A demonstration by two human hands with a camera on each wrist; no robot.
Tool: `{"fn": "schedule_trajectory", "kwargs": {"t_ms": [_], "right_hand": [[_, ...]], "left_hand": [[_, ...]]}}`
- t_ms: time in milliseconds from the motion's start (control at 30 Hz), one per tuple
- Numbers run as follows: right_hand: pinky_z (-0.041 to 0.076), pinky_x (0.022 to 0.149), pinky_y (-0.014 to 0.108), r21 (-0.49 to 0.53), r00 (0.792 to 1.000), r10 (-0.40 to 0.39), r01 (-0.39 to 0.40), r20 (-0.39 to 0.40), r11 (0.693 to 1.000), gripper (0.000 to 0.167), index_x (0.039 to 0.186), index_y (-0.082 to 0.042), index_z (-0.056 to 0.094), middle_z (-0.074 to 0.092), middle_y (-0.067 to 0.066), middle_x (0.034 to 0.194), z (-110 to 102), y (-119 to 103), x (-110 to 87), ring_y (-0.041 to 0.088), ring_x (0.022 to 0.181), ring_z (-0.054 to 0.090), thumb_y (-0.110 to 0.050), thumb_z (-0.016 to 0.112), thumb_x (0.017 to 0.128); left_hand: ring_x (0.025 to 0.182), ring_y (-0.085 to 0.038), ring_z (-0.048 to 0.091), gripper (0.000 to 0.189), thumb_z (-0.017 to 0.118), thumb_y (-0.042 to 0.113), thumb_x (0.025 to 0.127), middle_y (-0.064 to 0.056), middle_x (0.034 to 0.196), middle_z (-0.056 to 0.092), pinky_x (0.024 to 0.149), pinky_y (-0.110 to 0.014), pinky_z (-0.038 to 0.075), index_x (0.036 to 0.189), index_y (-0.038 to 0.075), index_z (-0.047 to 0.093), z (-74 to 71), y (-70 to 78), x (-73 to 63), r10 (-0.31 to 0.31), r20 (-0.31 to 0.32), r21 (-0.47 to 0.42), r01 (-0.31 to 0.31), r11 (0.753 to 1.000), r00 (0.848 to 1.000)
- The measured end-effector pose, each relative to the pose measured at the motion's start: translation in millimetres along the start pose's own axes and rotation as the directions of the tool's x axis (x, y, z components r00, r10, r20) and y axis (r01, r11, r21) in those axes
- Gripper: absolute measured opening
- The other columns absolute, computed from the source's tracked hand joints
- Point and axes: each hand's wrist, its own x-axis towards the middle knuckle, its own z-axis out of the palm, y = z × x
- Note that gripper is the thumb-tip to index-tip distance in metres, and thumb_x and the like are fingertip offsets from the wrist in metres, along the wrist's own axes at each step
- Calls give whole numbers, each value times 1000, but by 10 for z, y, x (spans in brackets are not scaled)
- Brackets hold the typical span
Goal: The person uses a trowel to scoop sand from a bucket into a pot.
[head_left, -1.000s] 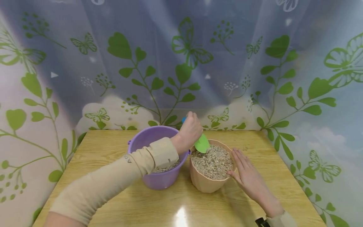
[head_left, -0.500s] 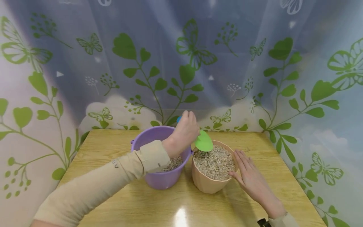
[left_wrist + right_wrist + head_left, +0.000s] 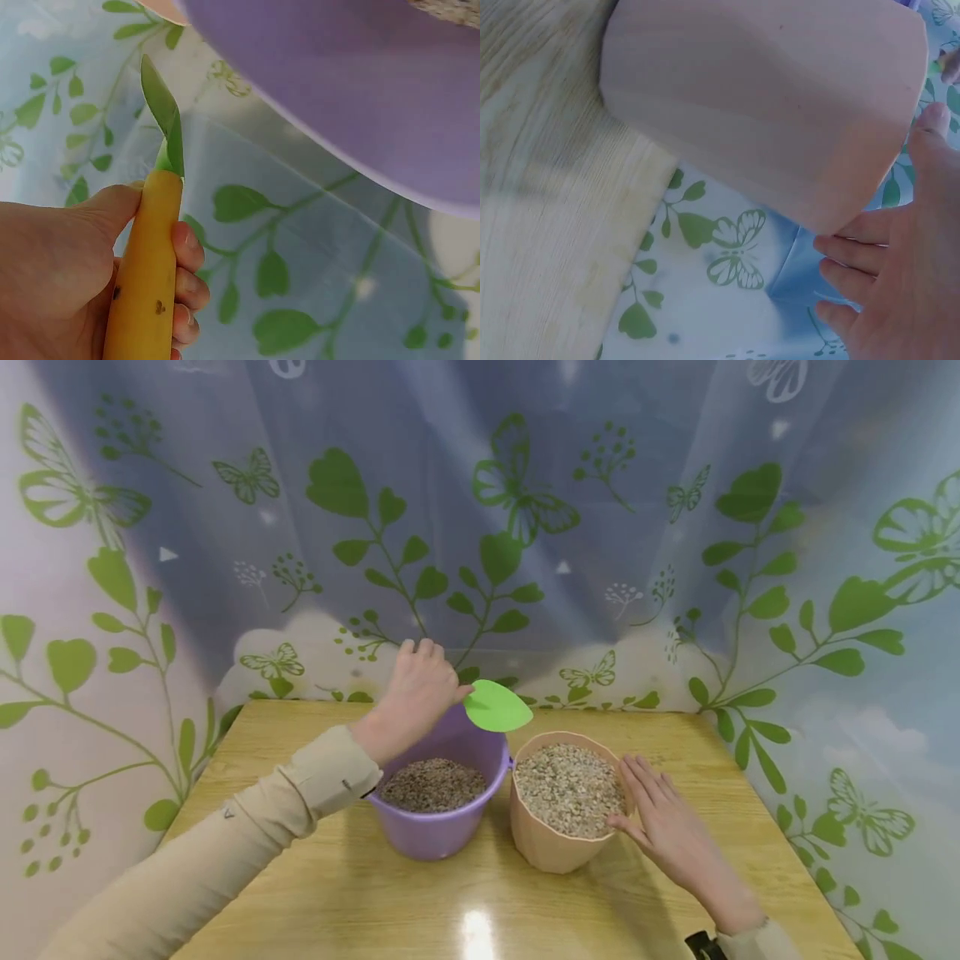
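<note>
My left hand (image 3: pixel 420 689) grips a small garden trowel by its yellow handle (image 3: pixel 146 270), fingers wrapped round it in the left wrist view. The trowel's bright green blade (image 3: pixel 498 706) is raised over the back right rim of a purple bucket (image 3: pixel 429 837). Brown grit (image 3: pixel 435 785) covers the bucket's bottom. To the right stands a peach faceted pot (image 3: pixel 551 852), filled nearly to the rim with pale grit (image 3: pixel 570 789). My right hand (image 3: pixel 675 835) rests with straight fingers against the pot's right side, thumb at the rim. The trowel handle is hidden behind my left hand in the head view.
Both containers stand side by side on a light wooden table (image 3: pixel 360 902). A curtain (image 3: pixel 420 527) printed with leaves and butterflies hangs right behind the table's back edge and along both sides.
My left hand has moved left with the trowel, lifting its blade out of the pot's grit toward the bucket. More of the bucket's grit shows now. The right hand stays at the pot.
</note>
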Motion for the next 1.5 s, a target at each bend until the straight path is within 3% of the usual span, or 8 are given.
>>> {"fn": "schedule_trajectory", "kwargs": {"t_ms": [267,500,667,867,1033,1267,1400,1500], "right_hand": [[28,117,58,17,998,-69,69,10,998,74,155,3,31,31,22,161,-19,-282,265,40,148,29,-42,58,102],[30,117,55,79,979,-186,192,-80,978,68,154,4,33,32,22,161,69,-726,596,39,147,33,-45,44,107],[32,116,53,53,963,-241,249,-120,967,77,152,6,35,33,24,159,153,-986,785,39,146,36,-56,26,107],[25,120,52,114,982,-190,191,-16,975,74,157,2,26,25,19,164,245,-1189,909,34,152,24,-52,36,107],[23,121,51,100,986,-167,163,28,982,76,158,0,23,21,16,166,311,-1230,936,30,154,19,-53,39,106],[21,121,51,83,983,-186,185,-1,979,77,157,2,25,23,18,165,353,-1210,934,32,153,22,-54,41,105],[21,121,51,75,983,-183,183,-7,980,76,157,1,24,22,17,165,364,-1210,924,32,153,23,-54,38,106],[23,121,51,77,984,-178,179,-12,981,75,158,0,23,21,16,166,369,-1213,916,31,153,22,-53,37,107]], "left_hand": [[76,-24,54,56,59,50,100,-8,75,60,65,-33,43,60,9,57,168,-298,-326,-73,80,-115,82,990,994],[72,-22,52,58,60,51,99,-7,70,53,61,-31,40,59,10,50,363,-398,-582,-137,138,-102,152,983,981],[82,-25,60,56,61,55,96,-13,85,67,70,-34,50,75,4,69,474,-344,-631,-91,198,48,83,995,976],[85,-23,61,52,58,56,96,-8,85,69,80,-36,48,85,9,75,528,-224,-597,-4,283,215,-59,975,959],[74,-18,52,34,63,36,99,-4,73,58,72,-30,44,83,7,72,574,-149,-571,53,357,346,-184,920,933],[69,-13,50,14,59,3,85,-2,68,52,70,-32,41,72,9,57,684,-46,-532,136,447,519,-381,765,884],[62,-12,40,24,49,1,87,-3,68,43,69,-35,36,67,13,43,742,44,-539,185,472,567,-458,685,862],[61,-15,33,28,43,16,99,-2,69,37,70,-37,36,70,15,42,785,92,-537,198,464,573,-464,676,863]]}}
